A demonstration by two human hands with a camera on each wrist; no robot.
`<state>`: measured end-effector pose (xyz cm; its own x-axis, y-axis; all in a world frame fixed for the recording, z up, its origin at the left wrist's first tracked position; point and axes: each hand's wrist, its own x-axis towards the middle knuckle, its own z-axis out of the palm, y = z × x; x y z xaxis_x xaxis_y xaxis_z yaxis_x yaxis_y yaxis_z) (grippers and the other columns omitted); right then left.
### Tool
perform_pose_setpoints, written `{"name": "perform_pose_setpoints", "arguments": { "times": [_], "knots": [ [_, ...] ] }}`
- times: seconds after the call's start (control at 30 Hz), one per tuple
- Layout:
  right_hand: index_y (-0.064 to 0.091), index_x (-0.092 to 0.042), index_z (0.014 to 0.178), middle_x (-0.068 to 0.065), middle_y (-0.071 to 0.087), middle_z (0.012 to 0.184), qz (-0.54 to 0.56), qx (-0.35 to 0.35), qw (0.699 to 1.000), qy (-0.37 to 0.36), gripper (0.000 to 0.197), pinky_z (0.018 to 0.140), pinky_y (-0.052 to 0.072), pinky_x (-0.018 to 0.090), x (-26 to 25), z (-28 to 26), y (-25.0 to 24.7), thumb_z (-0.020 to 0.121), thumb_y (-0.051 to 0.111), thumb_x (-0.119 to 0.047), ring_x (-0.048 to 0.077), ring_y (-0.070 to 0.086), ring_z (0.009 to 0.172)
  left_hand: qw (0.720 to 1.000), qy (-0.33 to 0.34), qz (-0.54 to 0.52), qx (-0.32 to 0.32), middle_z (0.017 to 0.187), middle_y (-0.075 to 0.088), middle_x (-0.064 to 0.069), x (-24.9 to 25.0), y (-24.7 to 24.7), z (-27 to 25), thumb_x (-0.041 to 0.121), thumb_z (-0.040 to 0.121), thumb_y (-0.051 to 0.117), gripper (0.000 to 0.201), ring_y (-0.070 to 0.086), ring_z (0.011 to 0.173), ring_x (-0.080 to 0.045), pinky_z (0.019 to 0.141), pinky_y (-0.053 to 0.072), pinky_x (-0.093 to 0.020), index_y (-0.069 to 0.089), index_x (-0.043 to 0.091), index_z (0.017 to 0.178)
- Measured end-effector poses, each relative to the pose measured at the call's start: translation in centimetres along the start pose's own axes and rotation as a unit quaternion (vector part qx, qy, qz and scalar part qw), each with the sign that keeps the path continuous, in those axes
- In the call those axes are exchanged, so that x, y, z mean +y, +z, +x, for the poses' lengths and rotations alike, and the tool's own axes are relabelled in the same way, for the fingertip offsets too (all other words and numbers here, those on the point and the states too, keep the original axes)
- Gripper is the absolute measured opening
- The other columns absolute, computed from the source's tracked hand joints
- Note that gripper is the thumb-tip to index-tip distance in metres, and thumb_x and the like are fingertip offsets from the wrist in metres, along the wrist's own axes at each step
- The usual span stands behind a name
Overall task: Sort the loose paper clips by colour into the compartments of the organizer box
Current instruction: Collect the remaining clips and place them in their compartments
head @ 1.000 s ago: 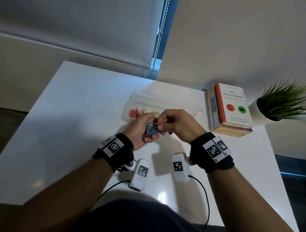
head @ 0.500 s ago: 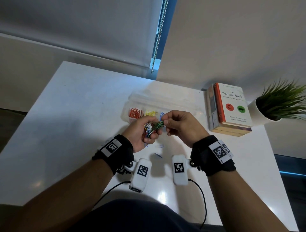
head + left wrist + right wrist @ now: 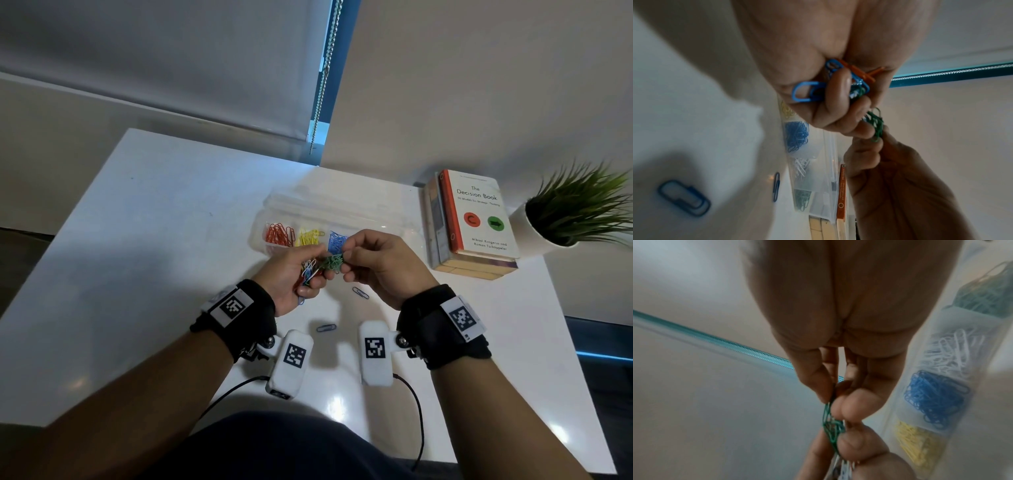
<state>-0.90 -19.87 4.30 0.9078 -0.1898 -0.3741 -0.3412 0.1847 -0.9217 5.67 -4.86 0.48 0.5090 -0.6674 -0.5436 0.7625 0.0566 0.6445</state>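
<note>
My left hand (image 3: 301, 274) grips a mixed bunch of paper clips (image 3: 308, 272), blue, orange and green among them (image 3: 840, 84). My right hand (image 3: 363, 260) pinches a cluster of green clips (image 3: 331, 262) between thumb and fingertips, still touching the left hand's bunch (image 3: 831, 426). Just behind the hands lies the clear organizer box (image 3: 376, 222) with red clips (image 3: 279, 234), yellow clips (image 3: 308, 236) and blue clips (image 3: 336, 240) in separate compartments. The wrist views also show white clips (image 3: 801, 165) and green clips (image 3: 802, 200) in further compartments. Two blue clips (image 3: 360, 293) (image 3: 326, 328) lie loose on the table.
A stack of books (image 3: 472, 222) sits right of the box, and a potted plant (image 3: 575, 212) stands at the far right. The white table (image 3: 137, 257) stretches left. Two white tagged devices (image 3: 291, 363) (image 3: 375, 356) with cables hang from my wrists near the front edge.
Both hands moved slightly up toward the box. The right hand has drawn green clips out of the left hand's bunch. Two blue clips dropped onto the table.
</note>
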Motion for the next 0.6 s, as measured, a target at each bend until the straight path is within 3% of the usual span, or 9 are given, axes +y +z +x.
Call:
{"name": "perform_pose_setpoints", "arguments": {
  "times": [0.17,0.33,0.6],
  "knots": [
    [0.056,-0.001,0.079,0.011,0.055,0.061,0.068,0.020,0.997,0.009,0.017,0.053,0.052,0.026,0.1,-0.3,-0.9,0.087,0.049,0.012,0.019,0.059,0.054,1.000,-0.007,-0.013,0.006,0.061,0.055,-0.009,0.2,0.5,-0.1,0.016,0.094,0.045,0.016,0.038,0.039,-0.009,0.034,0.019,-0.015,0.052,0.008,0.081],
    [0.055,-0.004,0.077,0.009,0.057,0.061,0.104,0.034,0.994,0.011,0.020,0.060,0.057,0.029,0.5,-0.8,-1.1,0.088,0.048,0.011,0.023,0.064,0.060,1.000,0.016,0.016,-0.016,0.062,0.056,-0.008,0.2,0.9,-0.2,0.009,0.095,0.047,0.017,0.040,0.041,-0.008,0.034,0.021,-0.014,0.052,0.008,0.079],
    [0.053,-0.004,0.077,0.009,0.053,0.065,0.167,0.072,0.983,-0.013,0.021,0.059,0.058,0.027,0.8,-1.9,-3.0,0.090,0.044,0.010,0.020,0.064,0.056,0.998,0.028,0.043,-0.033,0.065,0.056,-0.009,-0.5,2.6,0.0,0.008,0.095,0.049,0.016,0.039,0.044,-0.008,0.035,0.020,-0.015,0.057,0.004,0.082]
  ]
}}
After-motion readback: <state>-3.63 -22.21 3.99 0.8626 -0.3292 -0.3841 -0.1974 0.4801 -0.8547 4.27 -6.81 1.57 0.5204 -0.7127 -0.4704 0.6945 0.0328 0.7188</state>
